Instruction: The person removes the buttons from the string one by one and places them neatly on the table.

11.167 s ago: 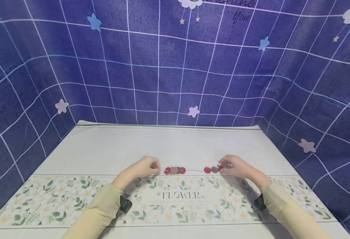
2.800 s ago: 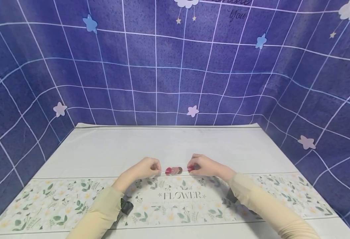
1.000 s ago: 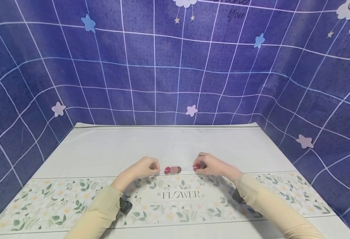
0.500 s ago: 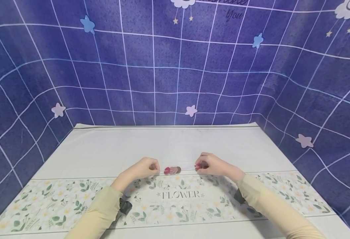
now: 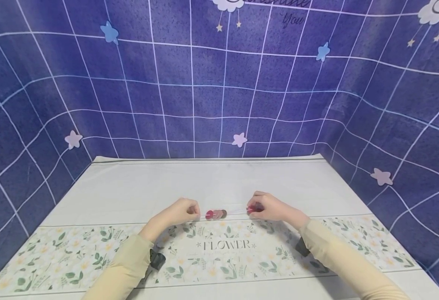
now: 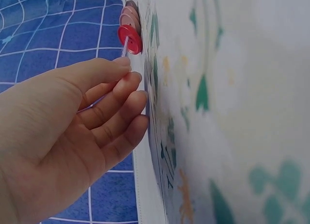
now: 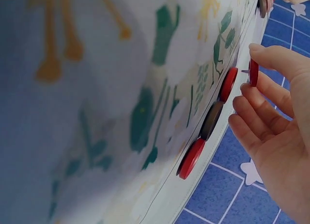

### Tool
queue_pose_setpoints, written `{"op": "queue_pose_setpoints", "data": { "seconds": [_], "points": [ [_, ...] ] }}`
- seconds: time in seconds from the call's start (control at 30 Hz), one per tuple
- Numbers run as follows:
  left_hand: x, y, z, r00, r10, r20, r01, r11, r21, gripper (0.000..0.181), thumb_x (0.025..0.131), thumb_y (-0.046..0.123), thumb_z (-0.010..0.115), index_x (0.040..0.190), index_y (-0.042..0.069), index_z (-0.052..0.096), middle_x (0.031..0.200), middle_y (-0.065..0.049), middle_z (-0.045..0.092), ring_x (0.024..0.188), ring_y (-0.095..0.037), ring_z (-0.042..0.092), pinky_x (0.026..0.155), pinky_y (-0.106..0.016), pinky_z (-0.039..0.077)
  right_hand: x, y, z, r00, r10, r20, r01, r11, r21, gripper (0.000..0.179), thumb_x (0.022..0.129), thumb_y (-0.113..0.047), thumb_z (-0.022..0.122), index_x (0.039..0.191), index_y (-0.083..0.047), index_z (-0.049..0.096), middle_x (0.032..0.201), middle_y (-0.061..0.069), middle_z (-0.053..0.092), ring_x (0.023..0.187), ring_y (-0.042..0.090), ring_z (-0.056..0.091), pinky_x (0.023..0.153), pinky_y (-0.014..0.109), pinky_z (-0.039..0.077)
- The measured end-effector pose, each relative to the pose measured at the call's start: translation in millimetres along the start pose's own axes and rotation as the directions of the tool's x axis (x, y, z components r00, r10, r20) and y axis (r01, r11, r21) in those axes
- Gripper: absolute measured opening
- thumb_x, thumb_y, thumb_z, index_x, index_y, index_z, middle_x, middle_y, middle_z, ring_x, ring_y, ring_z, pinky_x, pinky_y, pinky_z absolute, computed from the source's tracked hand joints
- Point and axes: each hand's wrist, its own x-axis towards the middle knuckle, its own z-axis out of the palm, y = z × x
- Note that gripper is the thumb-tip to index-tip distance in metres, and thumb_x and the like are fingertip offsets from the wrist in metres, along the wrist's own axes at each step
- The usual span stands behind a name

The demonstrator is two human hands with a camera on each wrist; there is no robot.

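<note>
Several buttons sit in a row on a thin white cord [image 5: 236,211]. A red button [image 5: 209,215] is at the left end, then pink buttons [image 5: 216,214], then a brown button [image 5: 224,213]. Just left of the row, my left hand [image 5: 178,210] pinches the cord's end between thumb and forefinger. To the right, my right hand [image 5: 270,207] pinches another red button [image 7: 254,72] on edge, with the cord running to it. Beside that hand, the right wrist view shows a loose red button [image 7: 228,84], a brown button [image 7: 211,121] and another red button [image 7: 192,158] lying on the cloth.
A white tablecloth [image 5: 212,179] with a floral band covers the table. Behind and at the sides hangs a blue curtain [image 5: 174,100] with white grid lines and stars. Black wrist straps [image 5: 157,259] sit at both cuffs.
Over eleven seconds my right hand left the loose buttons and took the red button from the row's right end. Lately it slid right with it, widening the gap. My left hand stayed put.
</note>
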Motion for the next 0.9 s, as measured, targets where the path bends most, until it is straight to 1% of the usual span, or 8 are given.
{"op": "queue_pose_setpoints", "data": {
  "seconds": [0.33,0.6,0.73,0.9],
  "points": [
    [-0.7,0.4,-0.3,1.000,-0.024,-0.002,0.024,1.000,0.019,0.007,0.084,0.015,0.066,0.078,0.017,0.062,0.077,0.006,0.065,0.073,-0.007,0.057,0.077,-0.034,0.049,-2.6,1.3,-1.1,1.000,0.010,0.006,-0.010,1.000,-0.014,0.022,0.080,-0.017,0.071,0.100,-0.007,0.067,0.088,0.000,0.057,0.078,0.011,0.055,0.075,0.027,0.049],
    [-0.9,3.5,-3.3,1.000,-0.015,-0.006,0.015,1.000,0.018,0.007,0.084,0.013,0.066,0.078,0.015,0.062,0.076,0.005,0.064,0.073,-0.008,0.057,0.078,-0.035,0.049,-3.4,5.5,-2.2,1.000,0.007,-0.002,-0.007,0.999,-0.034,0.022,0.080,-0.019,0.071,0.099,-0.008,0.068,0.088,-0.002,0.056,0.077,0.009,0.053,0.075,0.026,0.049],
    [-0.7,2.9,-2.8,1.000,-0.018,-0.009,0.018,1.000,0.018,0.007,0.083,0.013,0.066,0.078,0.015,0.062,0.077,0.005,0.064,0.073,-0.008,0.057,0.078,-0.036,0.049,-3.8,6.5,-2.9,1.000,0.018,0.000,-0.018,0.999,-0.045,0.023,0.080,-0.020,0.072,0.100,-0.009,0.068,0.088,-0.003,0.056,0.076,0.008,0.052,0.074,0.026,0.048],
    [-0.5,2.0,-2.3,1.000,-0.014,-0.007,0.014,1.000,0.020,0.006,0.083,0.013,0.066,0.078,0.014,0.062,0.077,0.005,0.065,0.073,-0.008,0.057,0.078,-0.036,0.050,-4.8,6.3,-3.0,1.000,0.009,-0.004,-0.009,0.999,-0.042,0.023,0.080,-0.019,0.071,0.100,-0.007,0.068,0.088,-0.003,0.056,0.077,0.008,0.052,0.075,0.027,0.048]
  ]
}}
